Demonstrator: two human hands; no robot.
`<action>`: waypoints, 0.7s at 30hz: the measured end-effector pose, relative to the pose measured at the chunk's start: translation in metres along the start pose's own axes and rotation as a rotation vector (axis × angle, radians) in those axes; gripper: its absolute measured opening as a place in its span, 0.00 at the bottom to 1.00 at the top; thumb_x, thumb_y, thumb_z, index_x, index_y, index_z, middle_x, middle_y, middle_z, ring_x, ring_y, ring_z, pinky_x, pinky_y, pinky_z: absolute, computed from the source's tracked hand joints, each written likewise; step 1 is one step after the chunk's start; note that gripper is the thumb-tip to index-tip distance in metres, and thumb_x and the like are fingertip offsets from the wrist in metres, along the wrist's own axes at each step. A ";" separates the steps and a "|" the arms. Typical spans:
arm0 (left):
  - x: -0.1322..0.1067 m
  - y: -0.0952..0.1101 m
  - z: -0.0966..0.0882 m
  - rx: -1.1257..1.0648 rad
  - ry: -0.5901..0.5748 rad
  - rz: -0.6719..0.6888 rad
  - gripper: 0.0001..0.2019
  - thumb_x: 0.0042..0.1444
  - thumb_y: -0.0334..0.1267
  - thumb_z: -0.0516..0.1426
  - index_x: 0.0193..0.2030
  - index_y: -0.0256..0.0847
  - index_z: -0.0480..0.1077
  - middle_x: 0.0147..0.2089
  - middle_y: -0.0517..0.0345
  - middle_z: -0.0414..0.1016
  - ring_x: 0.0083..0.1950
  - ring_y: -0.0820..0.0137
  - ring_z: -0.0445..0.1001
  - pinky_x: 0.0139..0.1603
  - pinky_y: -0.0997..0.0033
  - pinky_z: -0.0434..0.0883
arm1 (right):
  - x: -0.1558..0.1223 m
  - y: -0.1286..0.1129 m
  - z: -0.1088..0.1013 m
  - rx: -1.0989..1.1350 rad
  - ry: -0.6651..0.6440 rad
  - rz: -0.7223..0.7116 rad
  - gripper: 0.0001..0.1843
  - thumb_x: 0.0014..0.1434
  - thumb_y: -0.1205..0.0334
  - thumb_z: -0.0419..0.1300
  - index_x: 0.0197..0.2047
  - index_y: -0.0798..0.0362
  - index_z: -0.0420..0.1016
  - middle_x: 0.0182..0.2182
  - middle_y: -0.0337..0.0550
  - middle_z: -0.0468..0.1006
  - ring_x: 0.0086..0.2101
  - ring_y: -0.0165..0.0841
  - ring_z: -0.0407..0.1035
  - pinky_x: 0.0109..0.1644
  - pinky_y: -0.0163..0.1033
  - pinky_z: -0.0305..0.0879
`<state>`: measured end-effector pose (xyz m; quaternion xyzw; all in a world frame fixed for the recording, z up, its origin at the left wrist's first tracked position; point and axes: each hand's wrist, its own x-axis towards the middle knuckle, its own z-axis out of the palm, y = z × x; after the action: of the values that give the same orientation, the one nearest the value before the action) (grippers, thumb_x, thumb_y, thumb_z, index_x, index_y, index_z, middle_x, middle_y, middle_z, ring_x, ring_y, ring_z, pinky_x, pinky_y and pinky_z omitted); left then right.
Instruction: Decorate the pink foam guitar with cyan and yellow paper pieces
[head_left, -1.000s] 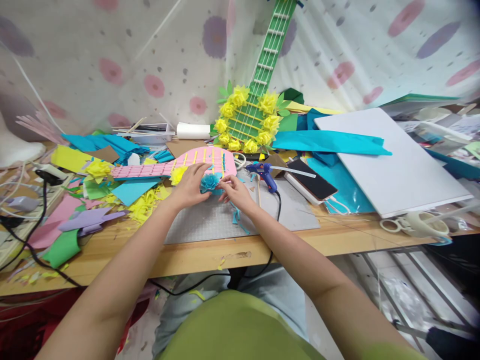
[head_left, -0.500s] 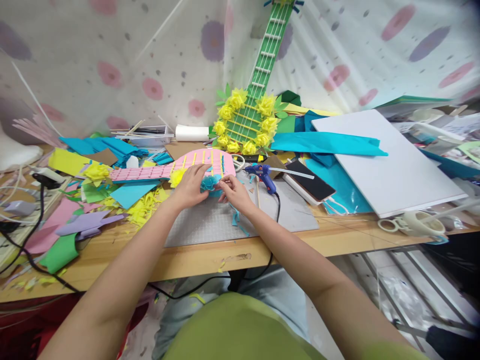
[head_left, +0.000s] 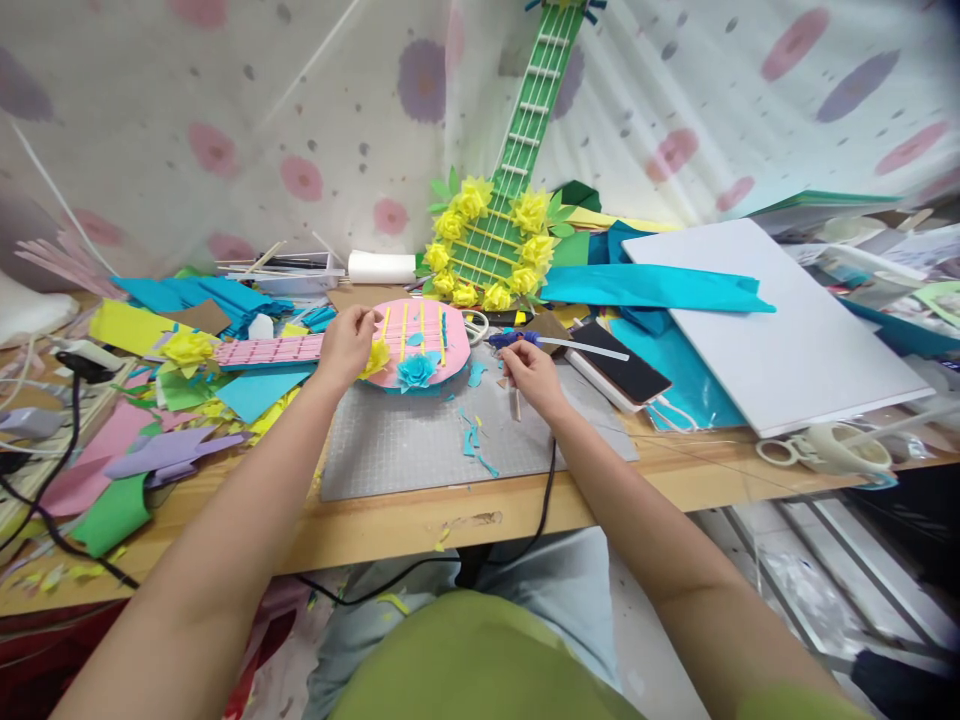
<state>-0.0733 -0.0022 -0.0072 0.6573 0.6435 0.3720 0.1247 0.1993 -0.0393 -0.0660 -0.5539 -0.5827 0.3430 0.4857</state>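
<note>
1. The left hand [head_left: 346, 345] is seen pinched narrowly on a yellow paper flower [head_left: 376, 357] at the 9 o'clock edge of the pink guitar [head_left: 409, 345].
2. The long axis of the pink guitar runs from 3 to 9 o'clock on the grey mat [head_left: 420, 450]; its neck passes under the left hand.
3. The right hand [head_left: 529, 375] is closed on the blue glue gun [head_left: 514, 340], at 3 o'clock from the guitar body, just beside it.
4. One blue paper flower [head_left: 417, 371] lies on the body at 6 o'clock, between the hands and nearer the left.
5. Counted: two guitars, one pink, one green guitar [head_left: 502, 220] upright at 12 o'clock; one phone [head_left: 626, 365] on the surface.
</note>
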 end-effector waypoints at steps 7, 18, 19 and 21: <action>0.014 0.026 0.023 0.195 -0.320 0.126 0.12 0.51 0.46 0.55 0.29 0.39 0.70 0.33 0.55 0.75 0.34 0.68 0.70 0.35 0.70 0.63 | -0.004 0.014 -0.042 -0.432 0.106 -0.067 0.20 0.53 0.46 0.53 0.20 0.52 0.62 0.17 0.36 0.63 0.21 0.27 0.55 0.27 0.35 0.49; 0.029 0.021 0.038 0.329 -0.562 0.447 0.11 0.47 0.40 0.56 0.36 0.43 0.76 0.40 0.55 0.73 0.43 0.66 0.69 0.41 0.70 0.64 | 0.015 0.033 -0.040 -0.539 0.179 -0.175 0.21 0.46 0.42 0.61 0.29 0.53 0.70 0.28 0.45 0.72 0.33 0.38 0.66 0.37 0.41 0.60; 0.029 0.024 0.039 0.350 -0.594 0.473 0.10 0.47 0.38 0.56 0.36 0.43 0.76 0.39 0.55 0.73 0.42 0.66 0.70 0.41 0.70 0.64 | 0.018 0.033 -0.037 -0.533 0.167 -0.188 0.21 0.47 0.42 0.61 0.30 0.53 0.71 0.29 0.46 0.72 0.35 0.39 0.66 0.38 0.41 0.60; 0.029 0.029 0.041 0.382 -0.653 0.497 0.10 0.46 0.35 0.56 0.35 0.42 0.76 0.38 0.54 0.72 0.41 0.66 0.70 0.41 0.70 0.64 | 0.022 0.032 -0.031 -0.504 0.151 -0.168 0.19 0.48 0.44 0.60 0.32 0.53 0.72 0.32 0.48 0.74 0.37 0.41 0.67 0.41 0.43 0.62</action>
<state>-0.0278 0.0334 -0.0074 0.8860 0.4502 0.0384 0.1042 0.2409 -0.0178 -0.0827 -0.6312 -0.6556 0.1035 0.4013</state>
